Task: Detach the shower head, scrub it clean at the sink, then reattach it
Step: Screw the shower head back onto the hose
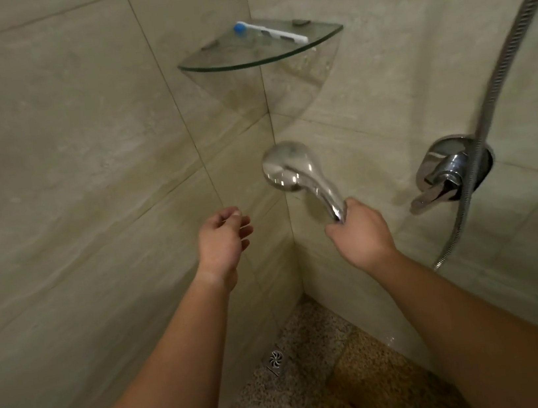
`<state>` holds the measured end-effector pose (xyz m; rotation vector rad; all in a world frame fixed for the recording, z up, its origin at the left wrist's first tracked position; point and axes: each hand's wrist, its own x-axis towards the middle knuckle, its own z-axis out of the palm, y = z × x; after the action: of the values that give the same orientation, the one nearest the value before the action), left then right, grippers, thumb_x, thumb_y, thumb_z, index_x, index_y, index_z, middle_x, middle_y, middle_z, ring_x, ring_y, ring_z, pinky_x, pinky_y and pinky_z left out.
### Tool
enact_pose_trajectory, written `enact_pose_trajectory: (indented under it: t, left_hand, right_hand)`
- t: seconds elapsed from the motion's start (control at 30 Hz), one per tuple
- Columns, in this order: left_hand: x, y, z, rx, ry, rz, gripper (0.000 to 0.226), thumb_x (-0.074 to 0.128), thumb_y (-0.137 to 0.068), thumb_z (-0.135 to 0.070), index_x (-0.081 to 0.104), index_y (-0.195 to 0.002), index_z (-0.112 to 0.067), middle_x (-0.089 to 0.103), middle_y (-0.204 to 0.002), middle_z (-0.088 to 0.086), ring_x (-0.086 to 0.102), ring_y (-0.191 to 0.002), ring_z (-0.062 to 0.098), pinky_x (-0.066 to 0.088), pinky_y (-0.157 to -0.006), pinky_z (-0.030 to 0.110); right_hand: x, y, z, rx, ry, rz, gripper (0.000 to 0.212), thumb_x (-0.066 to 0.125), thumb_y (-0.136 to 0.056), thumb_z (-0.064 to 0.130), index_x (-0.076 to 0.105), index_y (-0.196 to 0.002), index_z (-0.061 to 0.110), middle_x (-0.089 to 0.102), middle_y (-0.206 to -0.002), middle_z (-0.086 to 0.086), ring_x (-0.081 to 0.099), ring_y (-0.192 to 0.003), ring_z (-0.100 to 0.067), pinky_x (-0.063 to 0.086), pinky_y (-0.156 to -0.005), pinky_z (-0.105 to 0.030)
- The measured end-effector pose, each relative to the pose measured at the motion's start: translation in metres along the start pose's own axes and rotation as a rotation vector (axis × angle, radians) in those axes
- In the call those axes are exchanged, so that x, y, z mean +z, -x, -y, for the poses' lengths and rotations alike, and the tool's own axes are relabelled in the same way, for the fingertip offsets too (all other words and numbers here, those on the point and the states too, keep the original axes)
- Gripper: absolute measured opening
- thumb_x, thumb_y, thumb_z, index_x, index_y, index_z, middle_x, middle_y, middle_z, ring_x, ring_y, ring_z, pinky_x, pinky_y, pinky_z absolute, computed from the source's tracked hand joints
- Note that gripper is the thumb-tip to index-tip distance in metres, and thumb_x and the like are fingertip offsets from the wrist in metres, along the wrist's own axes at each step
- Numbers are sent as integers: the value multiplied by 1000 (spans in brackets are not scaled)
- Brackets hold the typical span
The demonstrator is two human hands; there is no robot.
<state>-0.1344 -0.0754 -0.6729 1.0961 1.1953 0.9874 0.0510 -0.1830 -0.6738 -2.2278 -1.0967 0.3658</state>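
Your right hand (359, 232) grips the shower head (294, 172) (left hand (222, 241) loosely curled, empty); wet chrome may slip.

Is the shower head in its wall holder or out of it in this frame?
Out. The right hand grips the shower head by its handle, held in the air near the tiled corner; no holder is in view.

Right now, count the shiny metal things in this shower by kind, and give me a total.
Shower head: 1
Hose: 1
Tap: 1
Floor drain: 1
Total: 4
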Motion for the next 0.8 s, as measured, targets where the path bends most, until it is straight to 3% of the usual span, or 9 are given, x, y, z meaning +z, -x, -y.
enact_pose_trajectory:
  t: [0.13, 0.27, 0.3, 0.47, 0.6, 0.77, 0.8]
  left_hand:
    - [-1, -3, -3, 24, -20, -8, 7, 56, -103, -21, 63, -103, -22, 70, -100, 3, 67, -85, 16, 51, -73, 30]
    - [4, 0, -5, 63, -107, 17, 19, 57, -102, -19, 63, -119, -13, 70, -96, 2, 66, -81, 15, 49, -71, 28]
    - [4, 1, -5, 82, -136, 27, 21, 57, -101, -18, 63, -120, -12, 70, -95, 2, 66, -80, 14, 49, -70, 28]
    - [1, -3, -15, 150, -219, 41, 24, 58, -101, -18, 65, -123, -10, 72, -98, 5, 67, -78, 12, 48, -65, 24]
    - [3, 2, -25, 179, -251, 85, 24, 58, -101, -17, 64, -123, -11, 72, -105, 8, 67, -78, 11, 48, -66, 22]
    - [-6, 2, -36, 250, -298, 127, 19, 60, -100, -18, 66, -118, -16, 74, -102, 4, 70, -83, 14, 49, -70, 24]
    - [-8, 1, -38, 258, -317, 138, 17, 60, -100, -19, 66, -116, -19, 74, -102, 4, 70, -84, 15, 49, -71, 25]
  right_hand:
    - [-16, -1, 15, -40, -138, -139, 19, 62, -78, 22, 44, -76, 16, 55, -73, -1, 53, -69, -26, 40, -62, -32]
    - [-3, -3, 1, 63, 88, 104, 11, 59, -80, 23, 52, -86, 17, 66, -93, -10, 60, -84, -31, 42, -66, -29]
    - [-3, -2, -1, 70, 100, 102, 11, 58, -79, 23, 53, -86, 18, 66, -95, -10, 59, -83, -31, 41, -66, -29]
    - [-22, 4, 12, -29, -78, -138, 18, 60, -79, 24, 43, -74, 20, 56, -75, -1, 52, -70, -26, 39, -63, -32]
    - [-17, 0, 6, 26, 119, 54, 15, 59, -81, 27, 57, -91, 17, 65, -94, -10, 59, -84, -32, 40, -67, -29]
    - [-32, 5, 3, 7, -18, -170, 18, 61, -80, 24, 45, -80, 16, 57, -77, -3, 52, -72, -28, 37, -61, -32]
    - [-36, 5, 4, 1, 8, -143, 17, 60, -79, 25, 45, -81, 16, 58, -79, -4, 53, -73, -29, 37, -62, -31]
